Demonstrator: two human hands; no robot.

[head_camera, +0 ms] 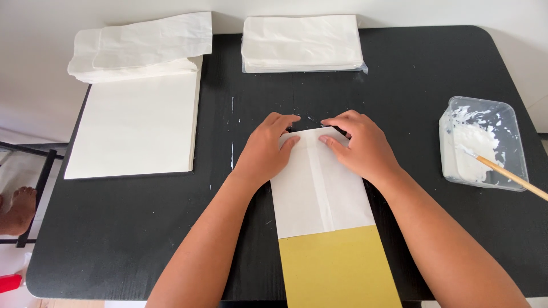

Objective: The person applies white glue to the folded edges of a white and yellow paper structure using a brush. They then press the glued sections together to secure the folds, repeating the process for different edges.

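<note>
A white folded paper sheet (319, 188) lies in the middle of the black table (434, 91), over a yellow card (337, 268) that sticks out toward me. My left hand (265, 151) presses on the paper's far left corner. My right hand (359, 145) presses on the far right corner. The fingers of both hands are bent over the paper's top edge, which is folded down. A vertical overlap runs down the paper's middle.
A large stack of white sheets (137, 125) lies at the left, with folded white bags (142, 45) behind it. Another pile of white bags (302, 43) sits at the back. A clear tub of white paste (482, 142) with a wooden-handled brush (514, 177) stands at the right.
</note>
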